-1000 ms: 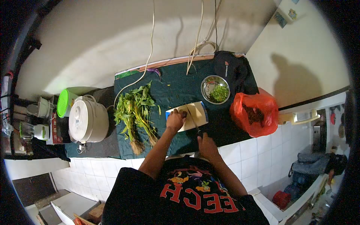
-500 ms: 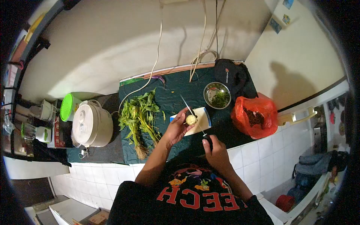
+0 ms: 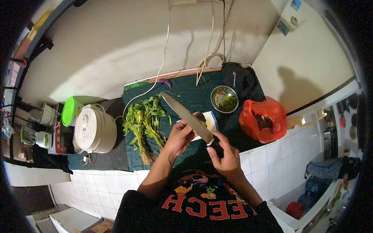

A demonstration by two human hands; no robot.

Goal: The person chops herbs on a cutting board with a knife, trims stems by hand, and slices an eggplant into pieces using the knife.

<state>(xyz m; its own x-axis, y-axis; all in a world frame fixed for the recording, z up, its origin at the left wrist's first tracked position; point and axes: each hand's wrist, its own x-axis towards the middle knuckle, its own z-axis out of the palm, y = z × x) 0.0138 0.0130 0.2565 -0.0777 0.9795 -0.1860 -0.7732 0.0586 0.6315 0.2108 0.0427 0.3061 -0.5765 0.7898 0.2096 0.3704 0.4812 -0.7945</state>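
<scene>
A large knife points up and to the left, its broad blade face turned upward. My right hand is closed round its dark handle. Behind the blade, my left hand holds a round, dark-skinned vegetable, mostly hidden by the knife. Under both lies a pale cutting board with blue edges. Left of the board is a bunch of leafy greens with roots. A metal bowl with chopped green pieces stands behind and to the right.
At the right edge of the dark cloth sits an open red plastic bag. A black bag lies at the back right, a purple eggplant at the back. On the left stand a rice cooker and a green-lidded container.
The vegetable has been lifted off the board, showing a pale cut face half a second ago. The knife has since turned flat and swung left in front of it.
</scene>
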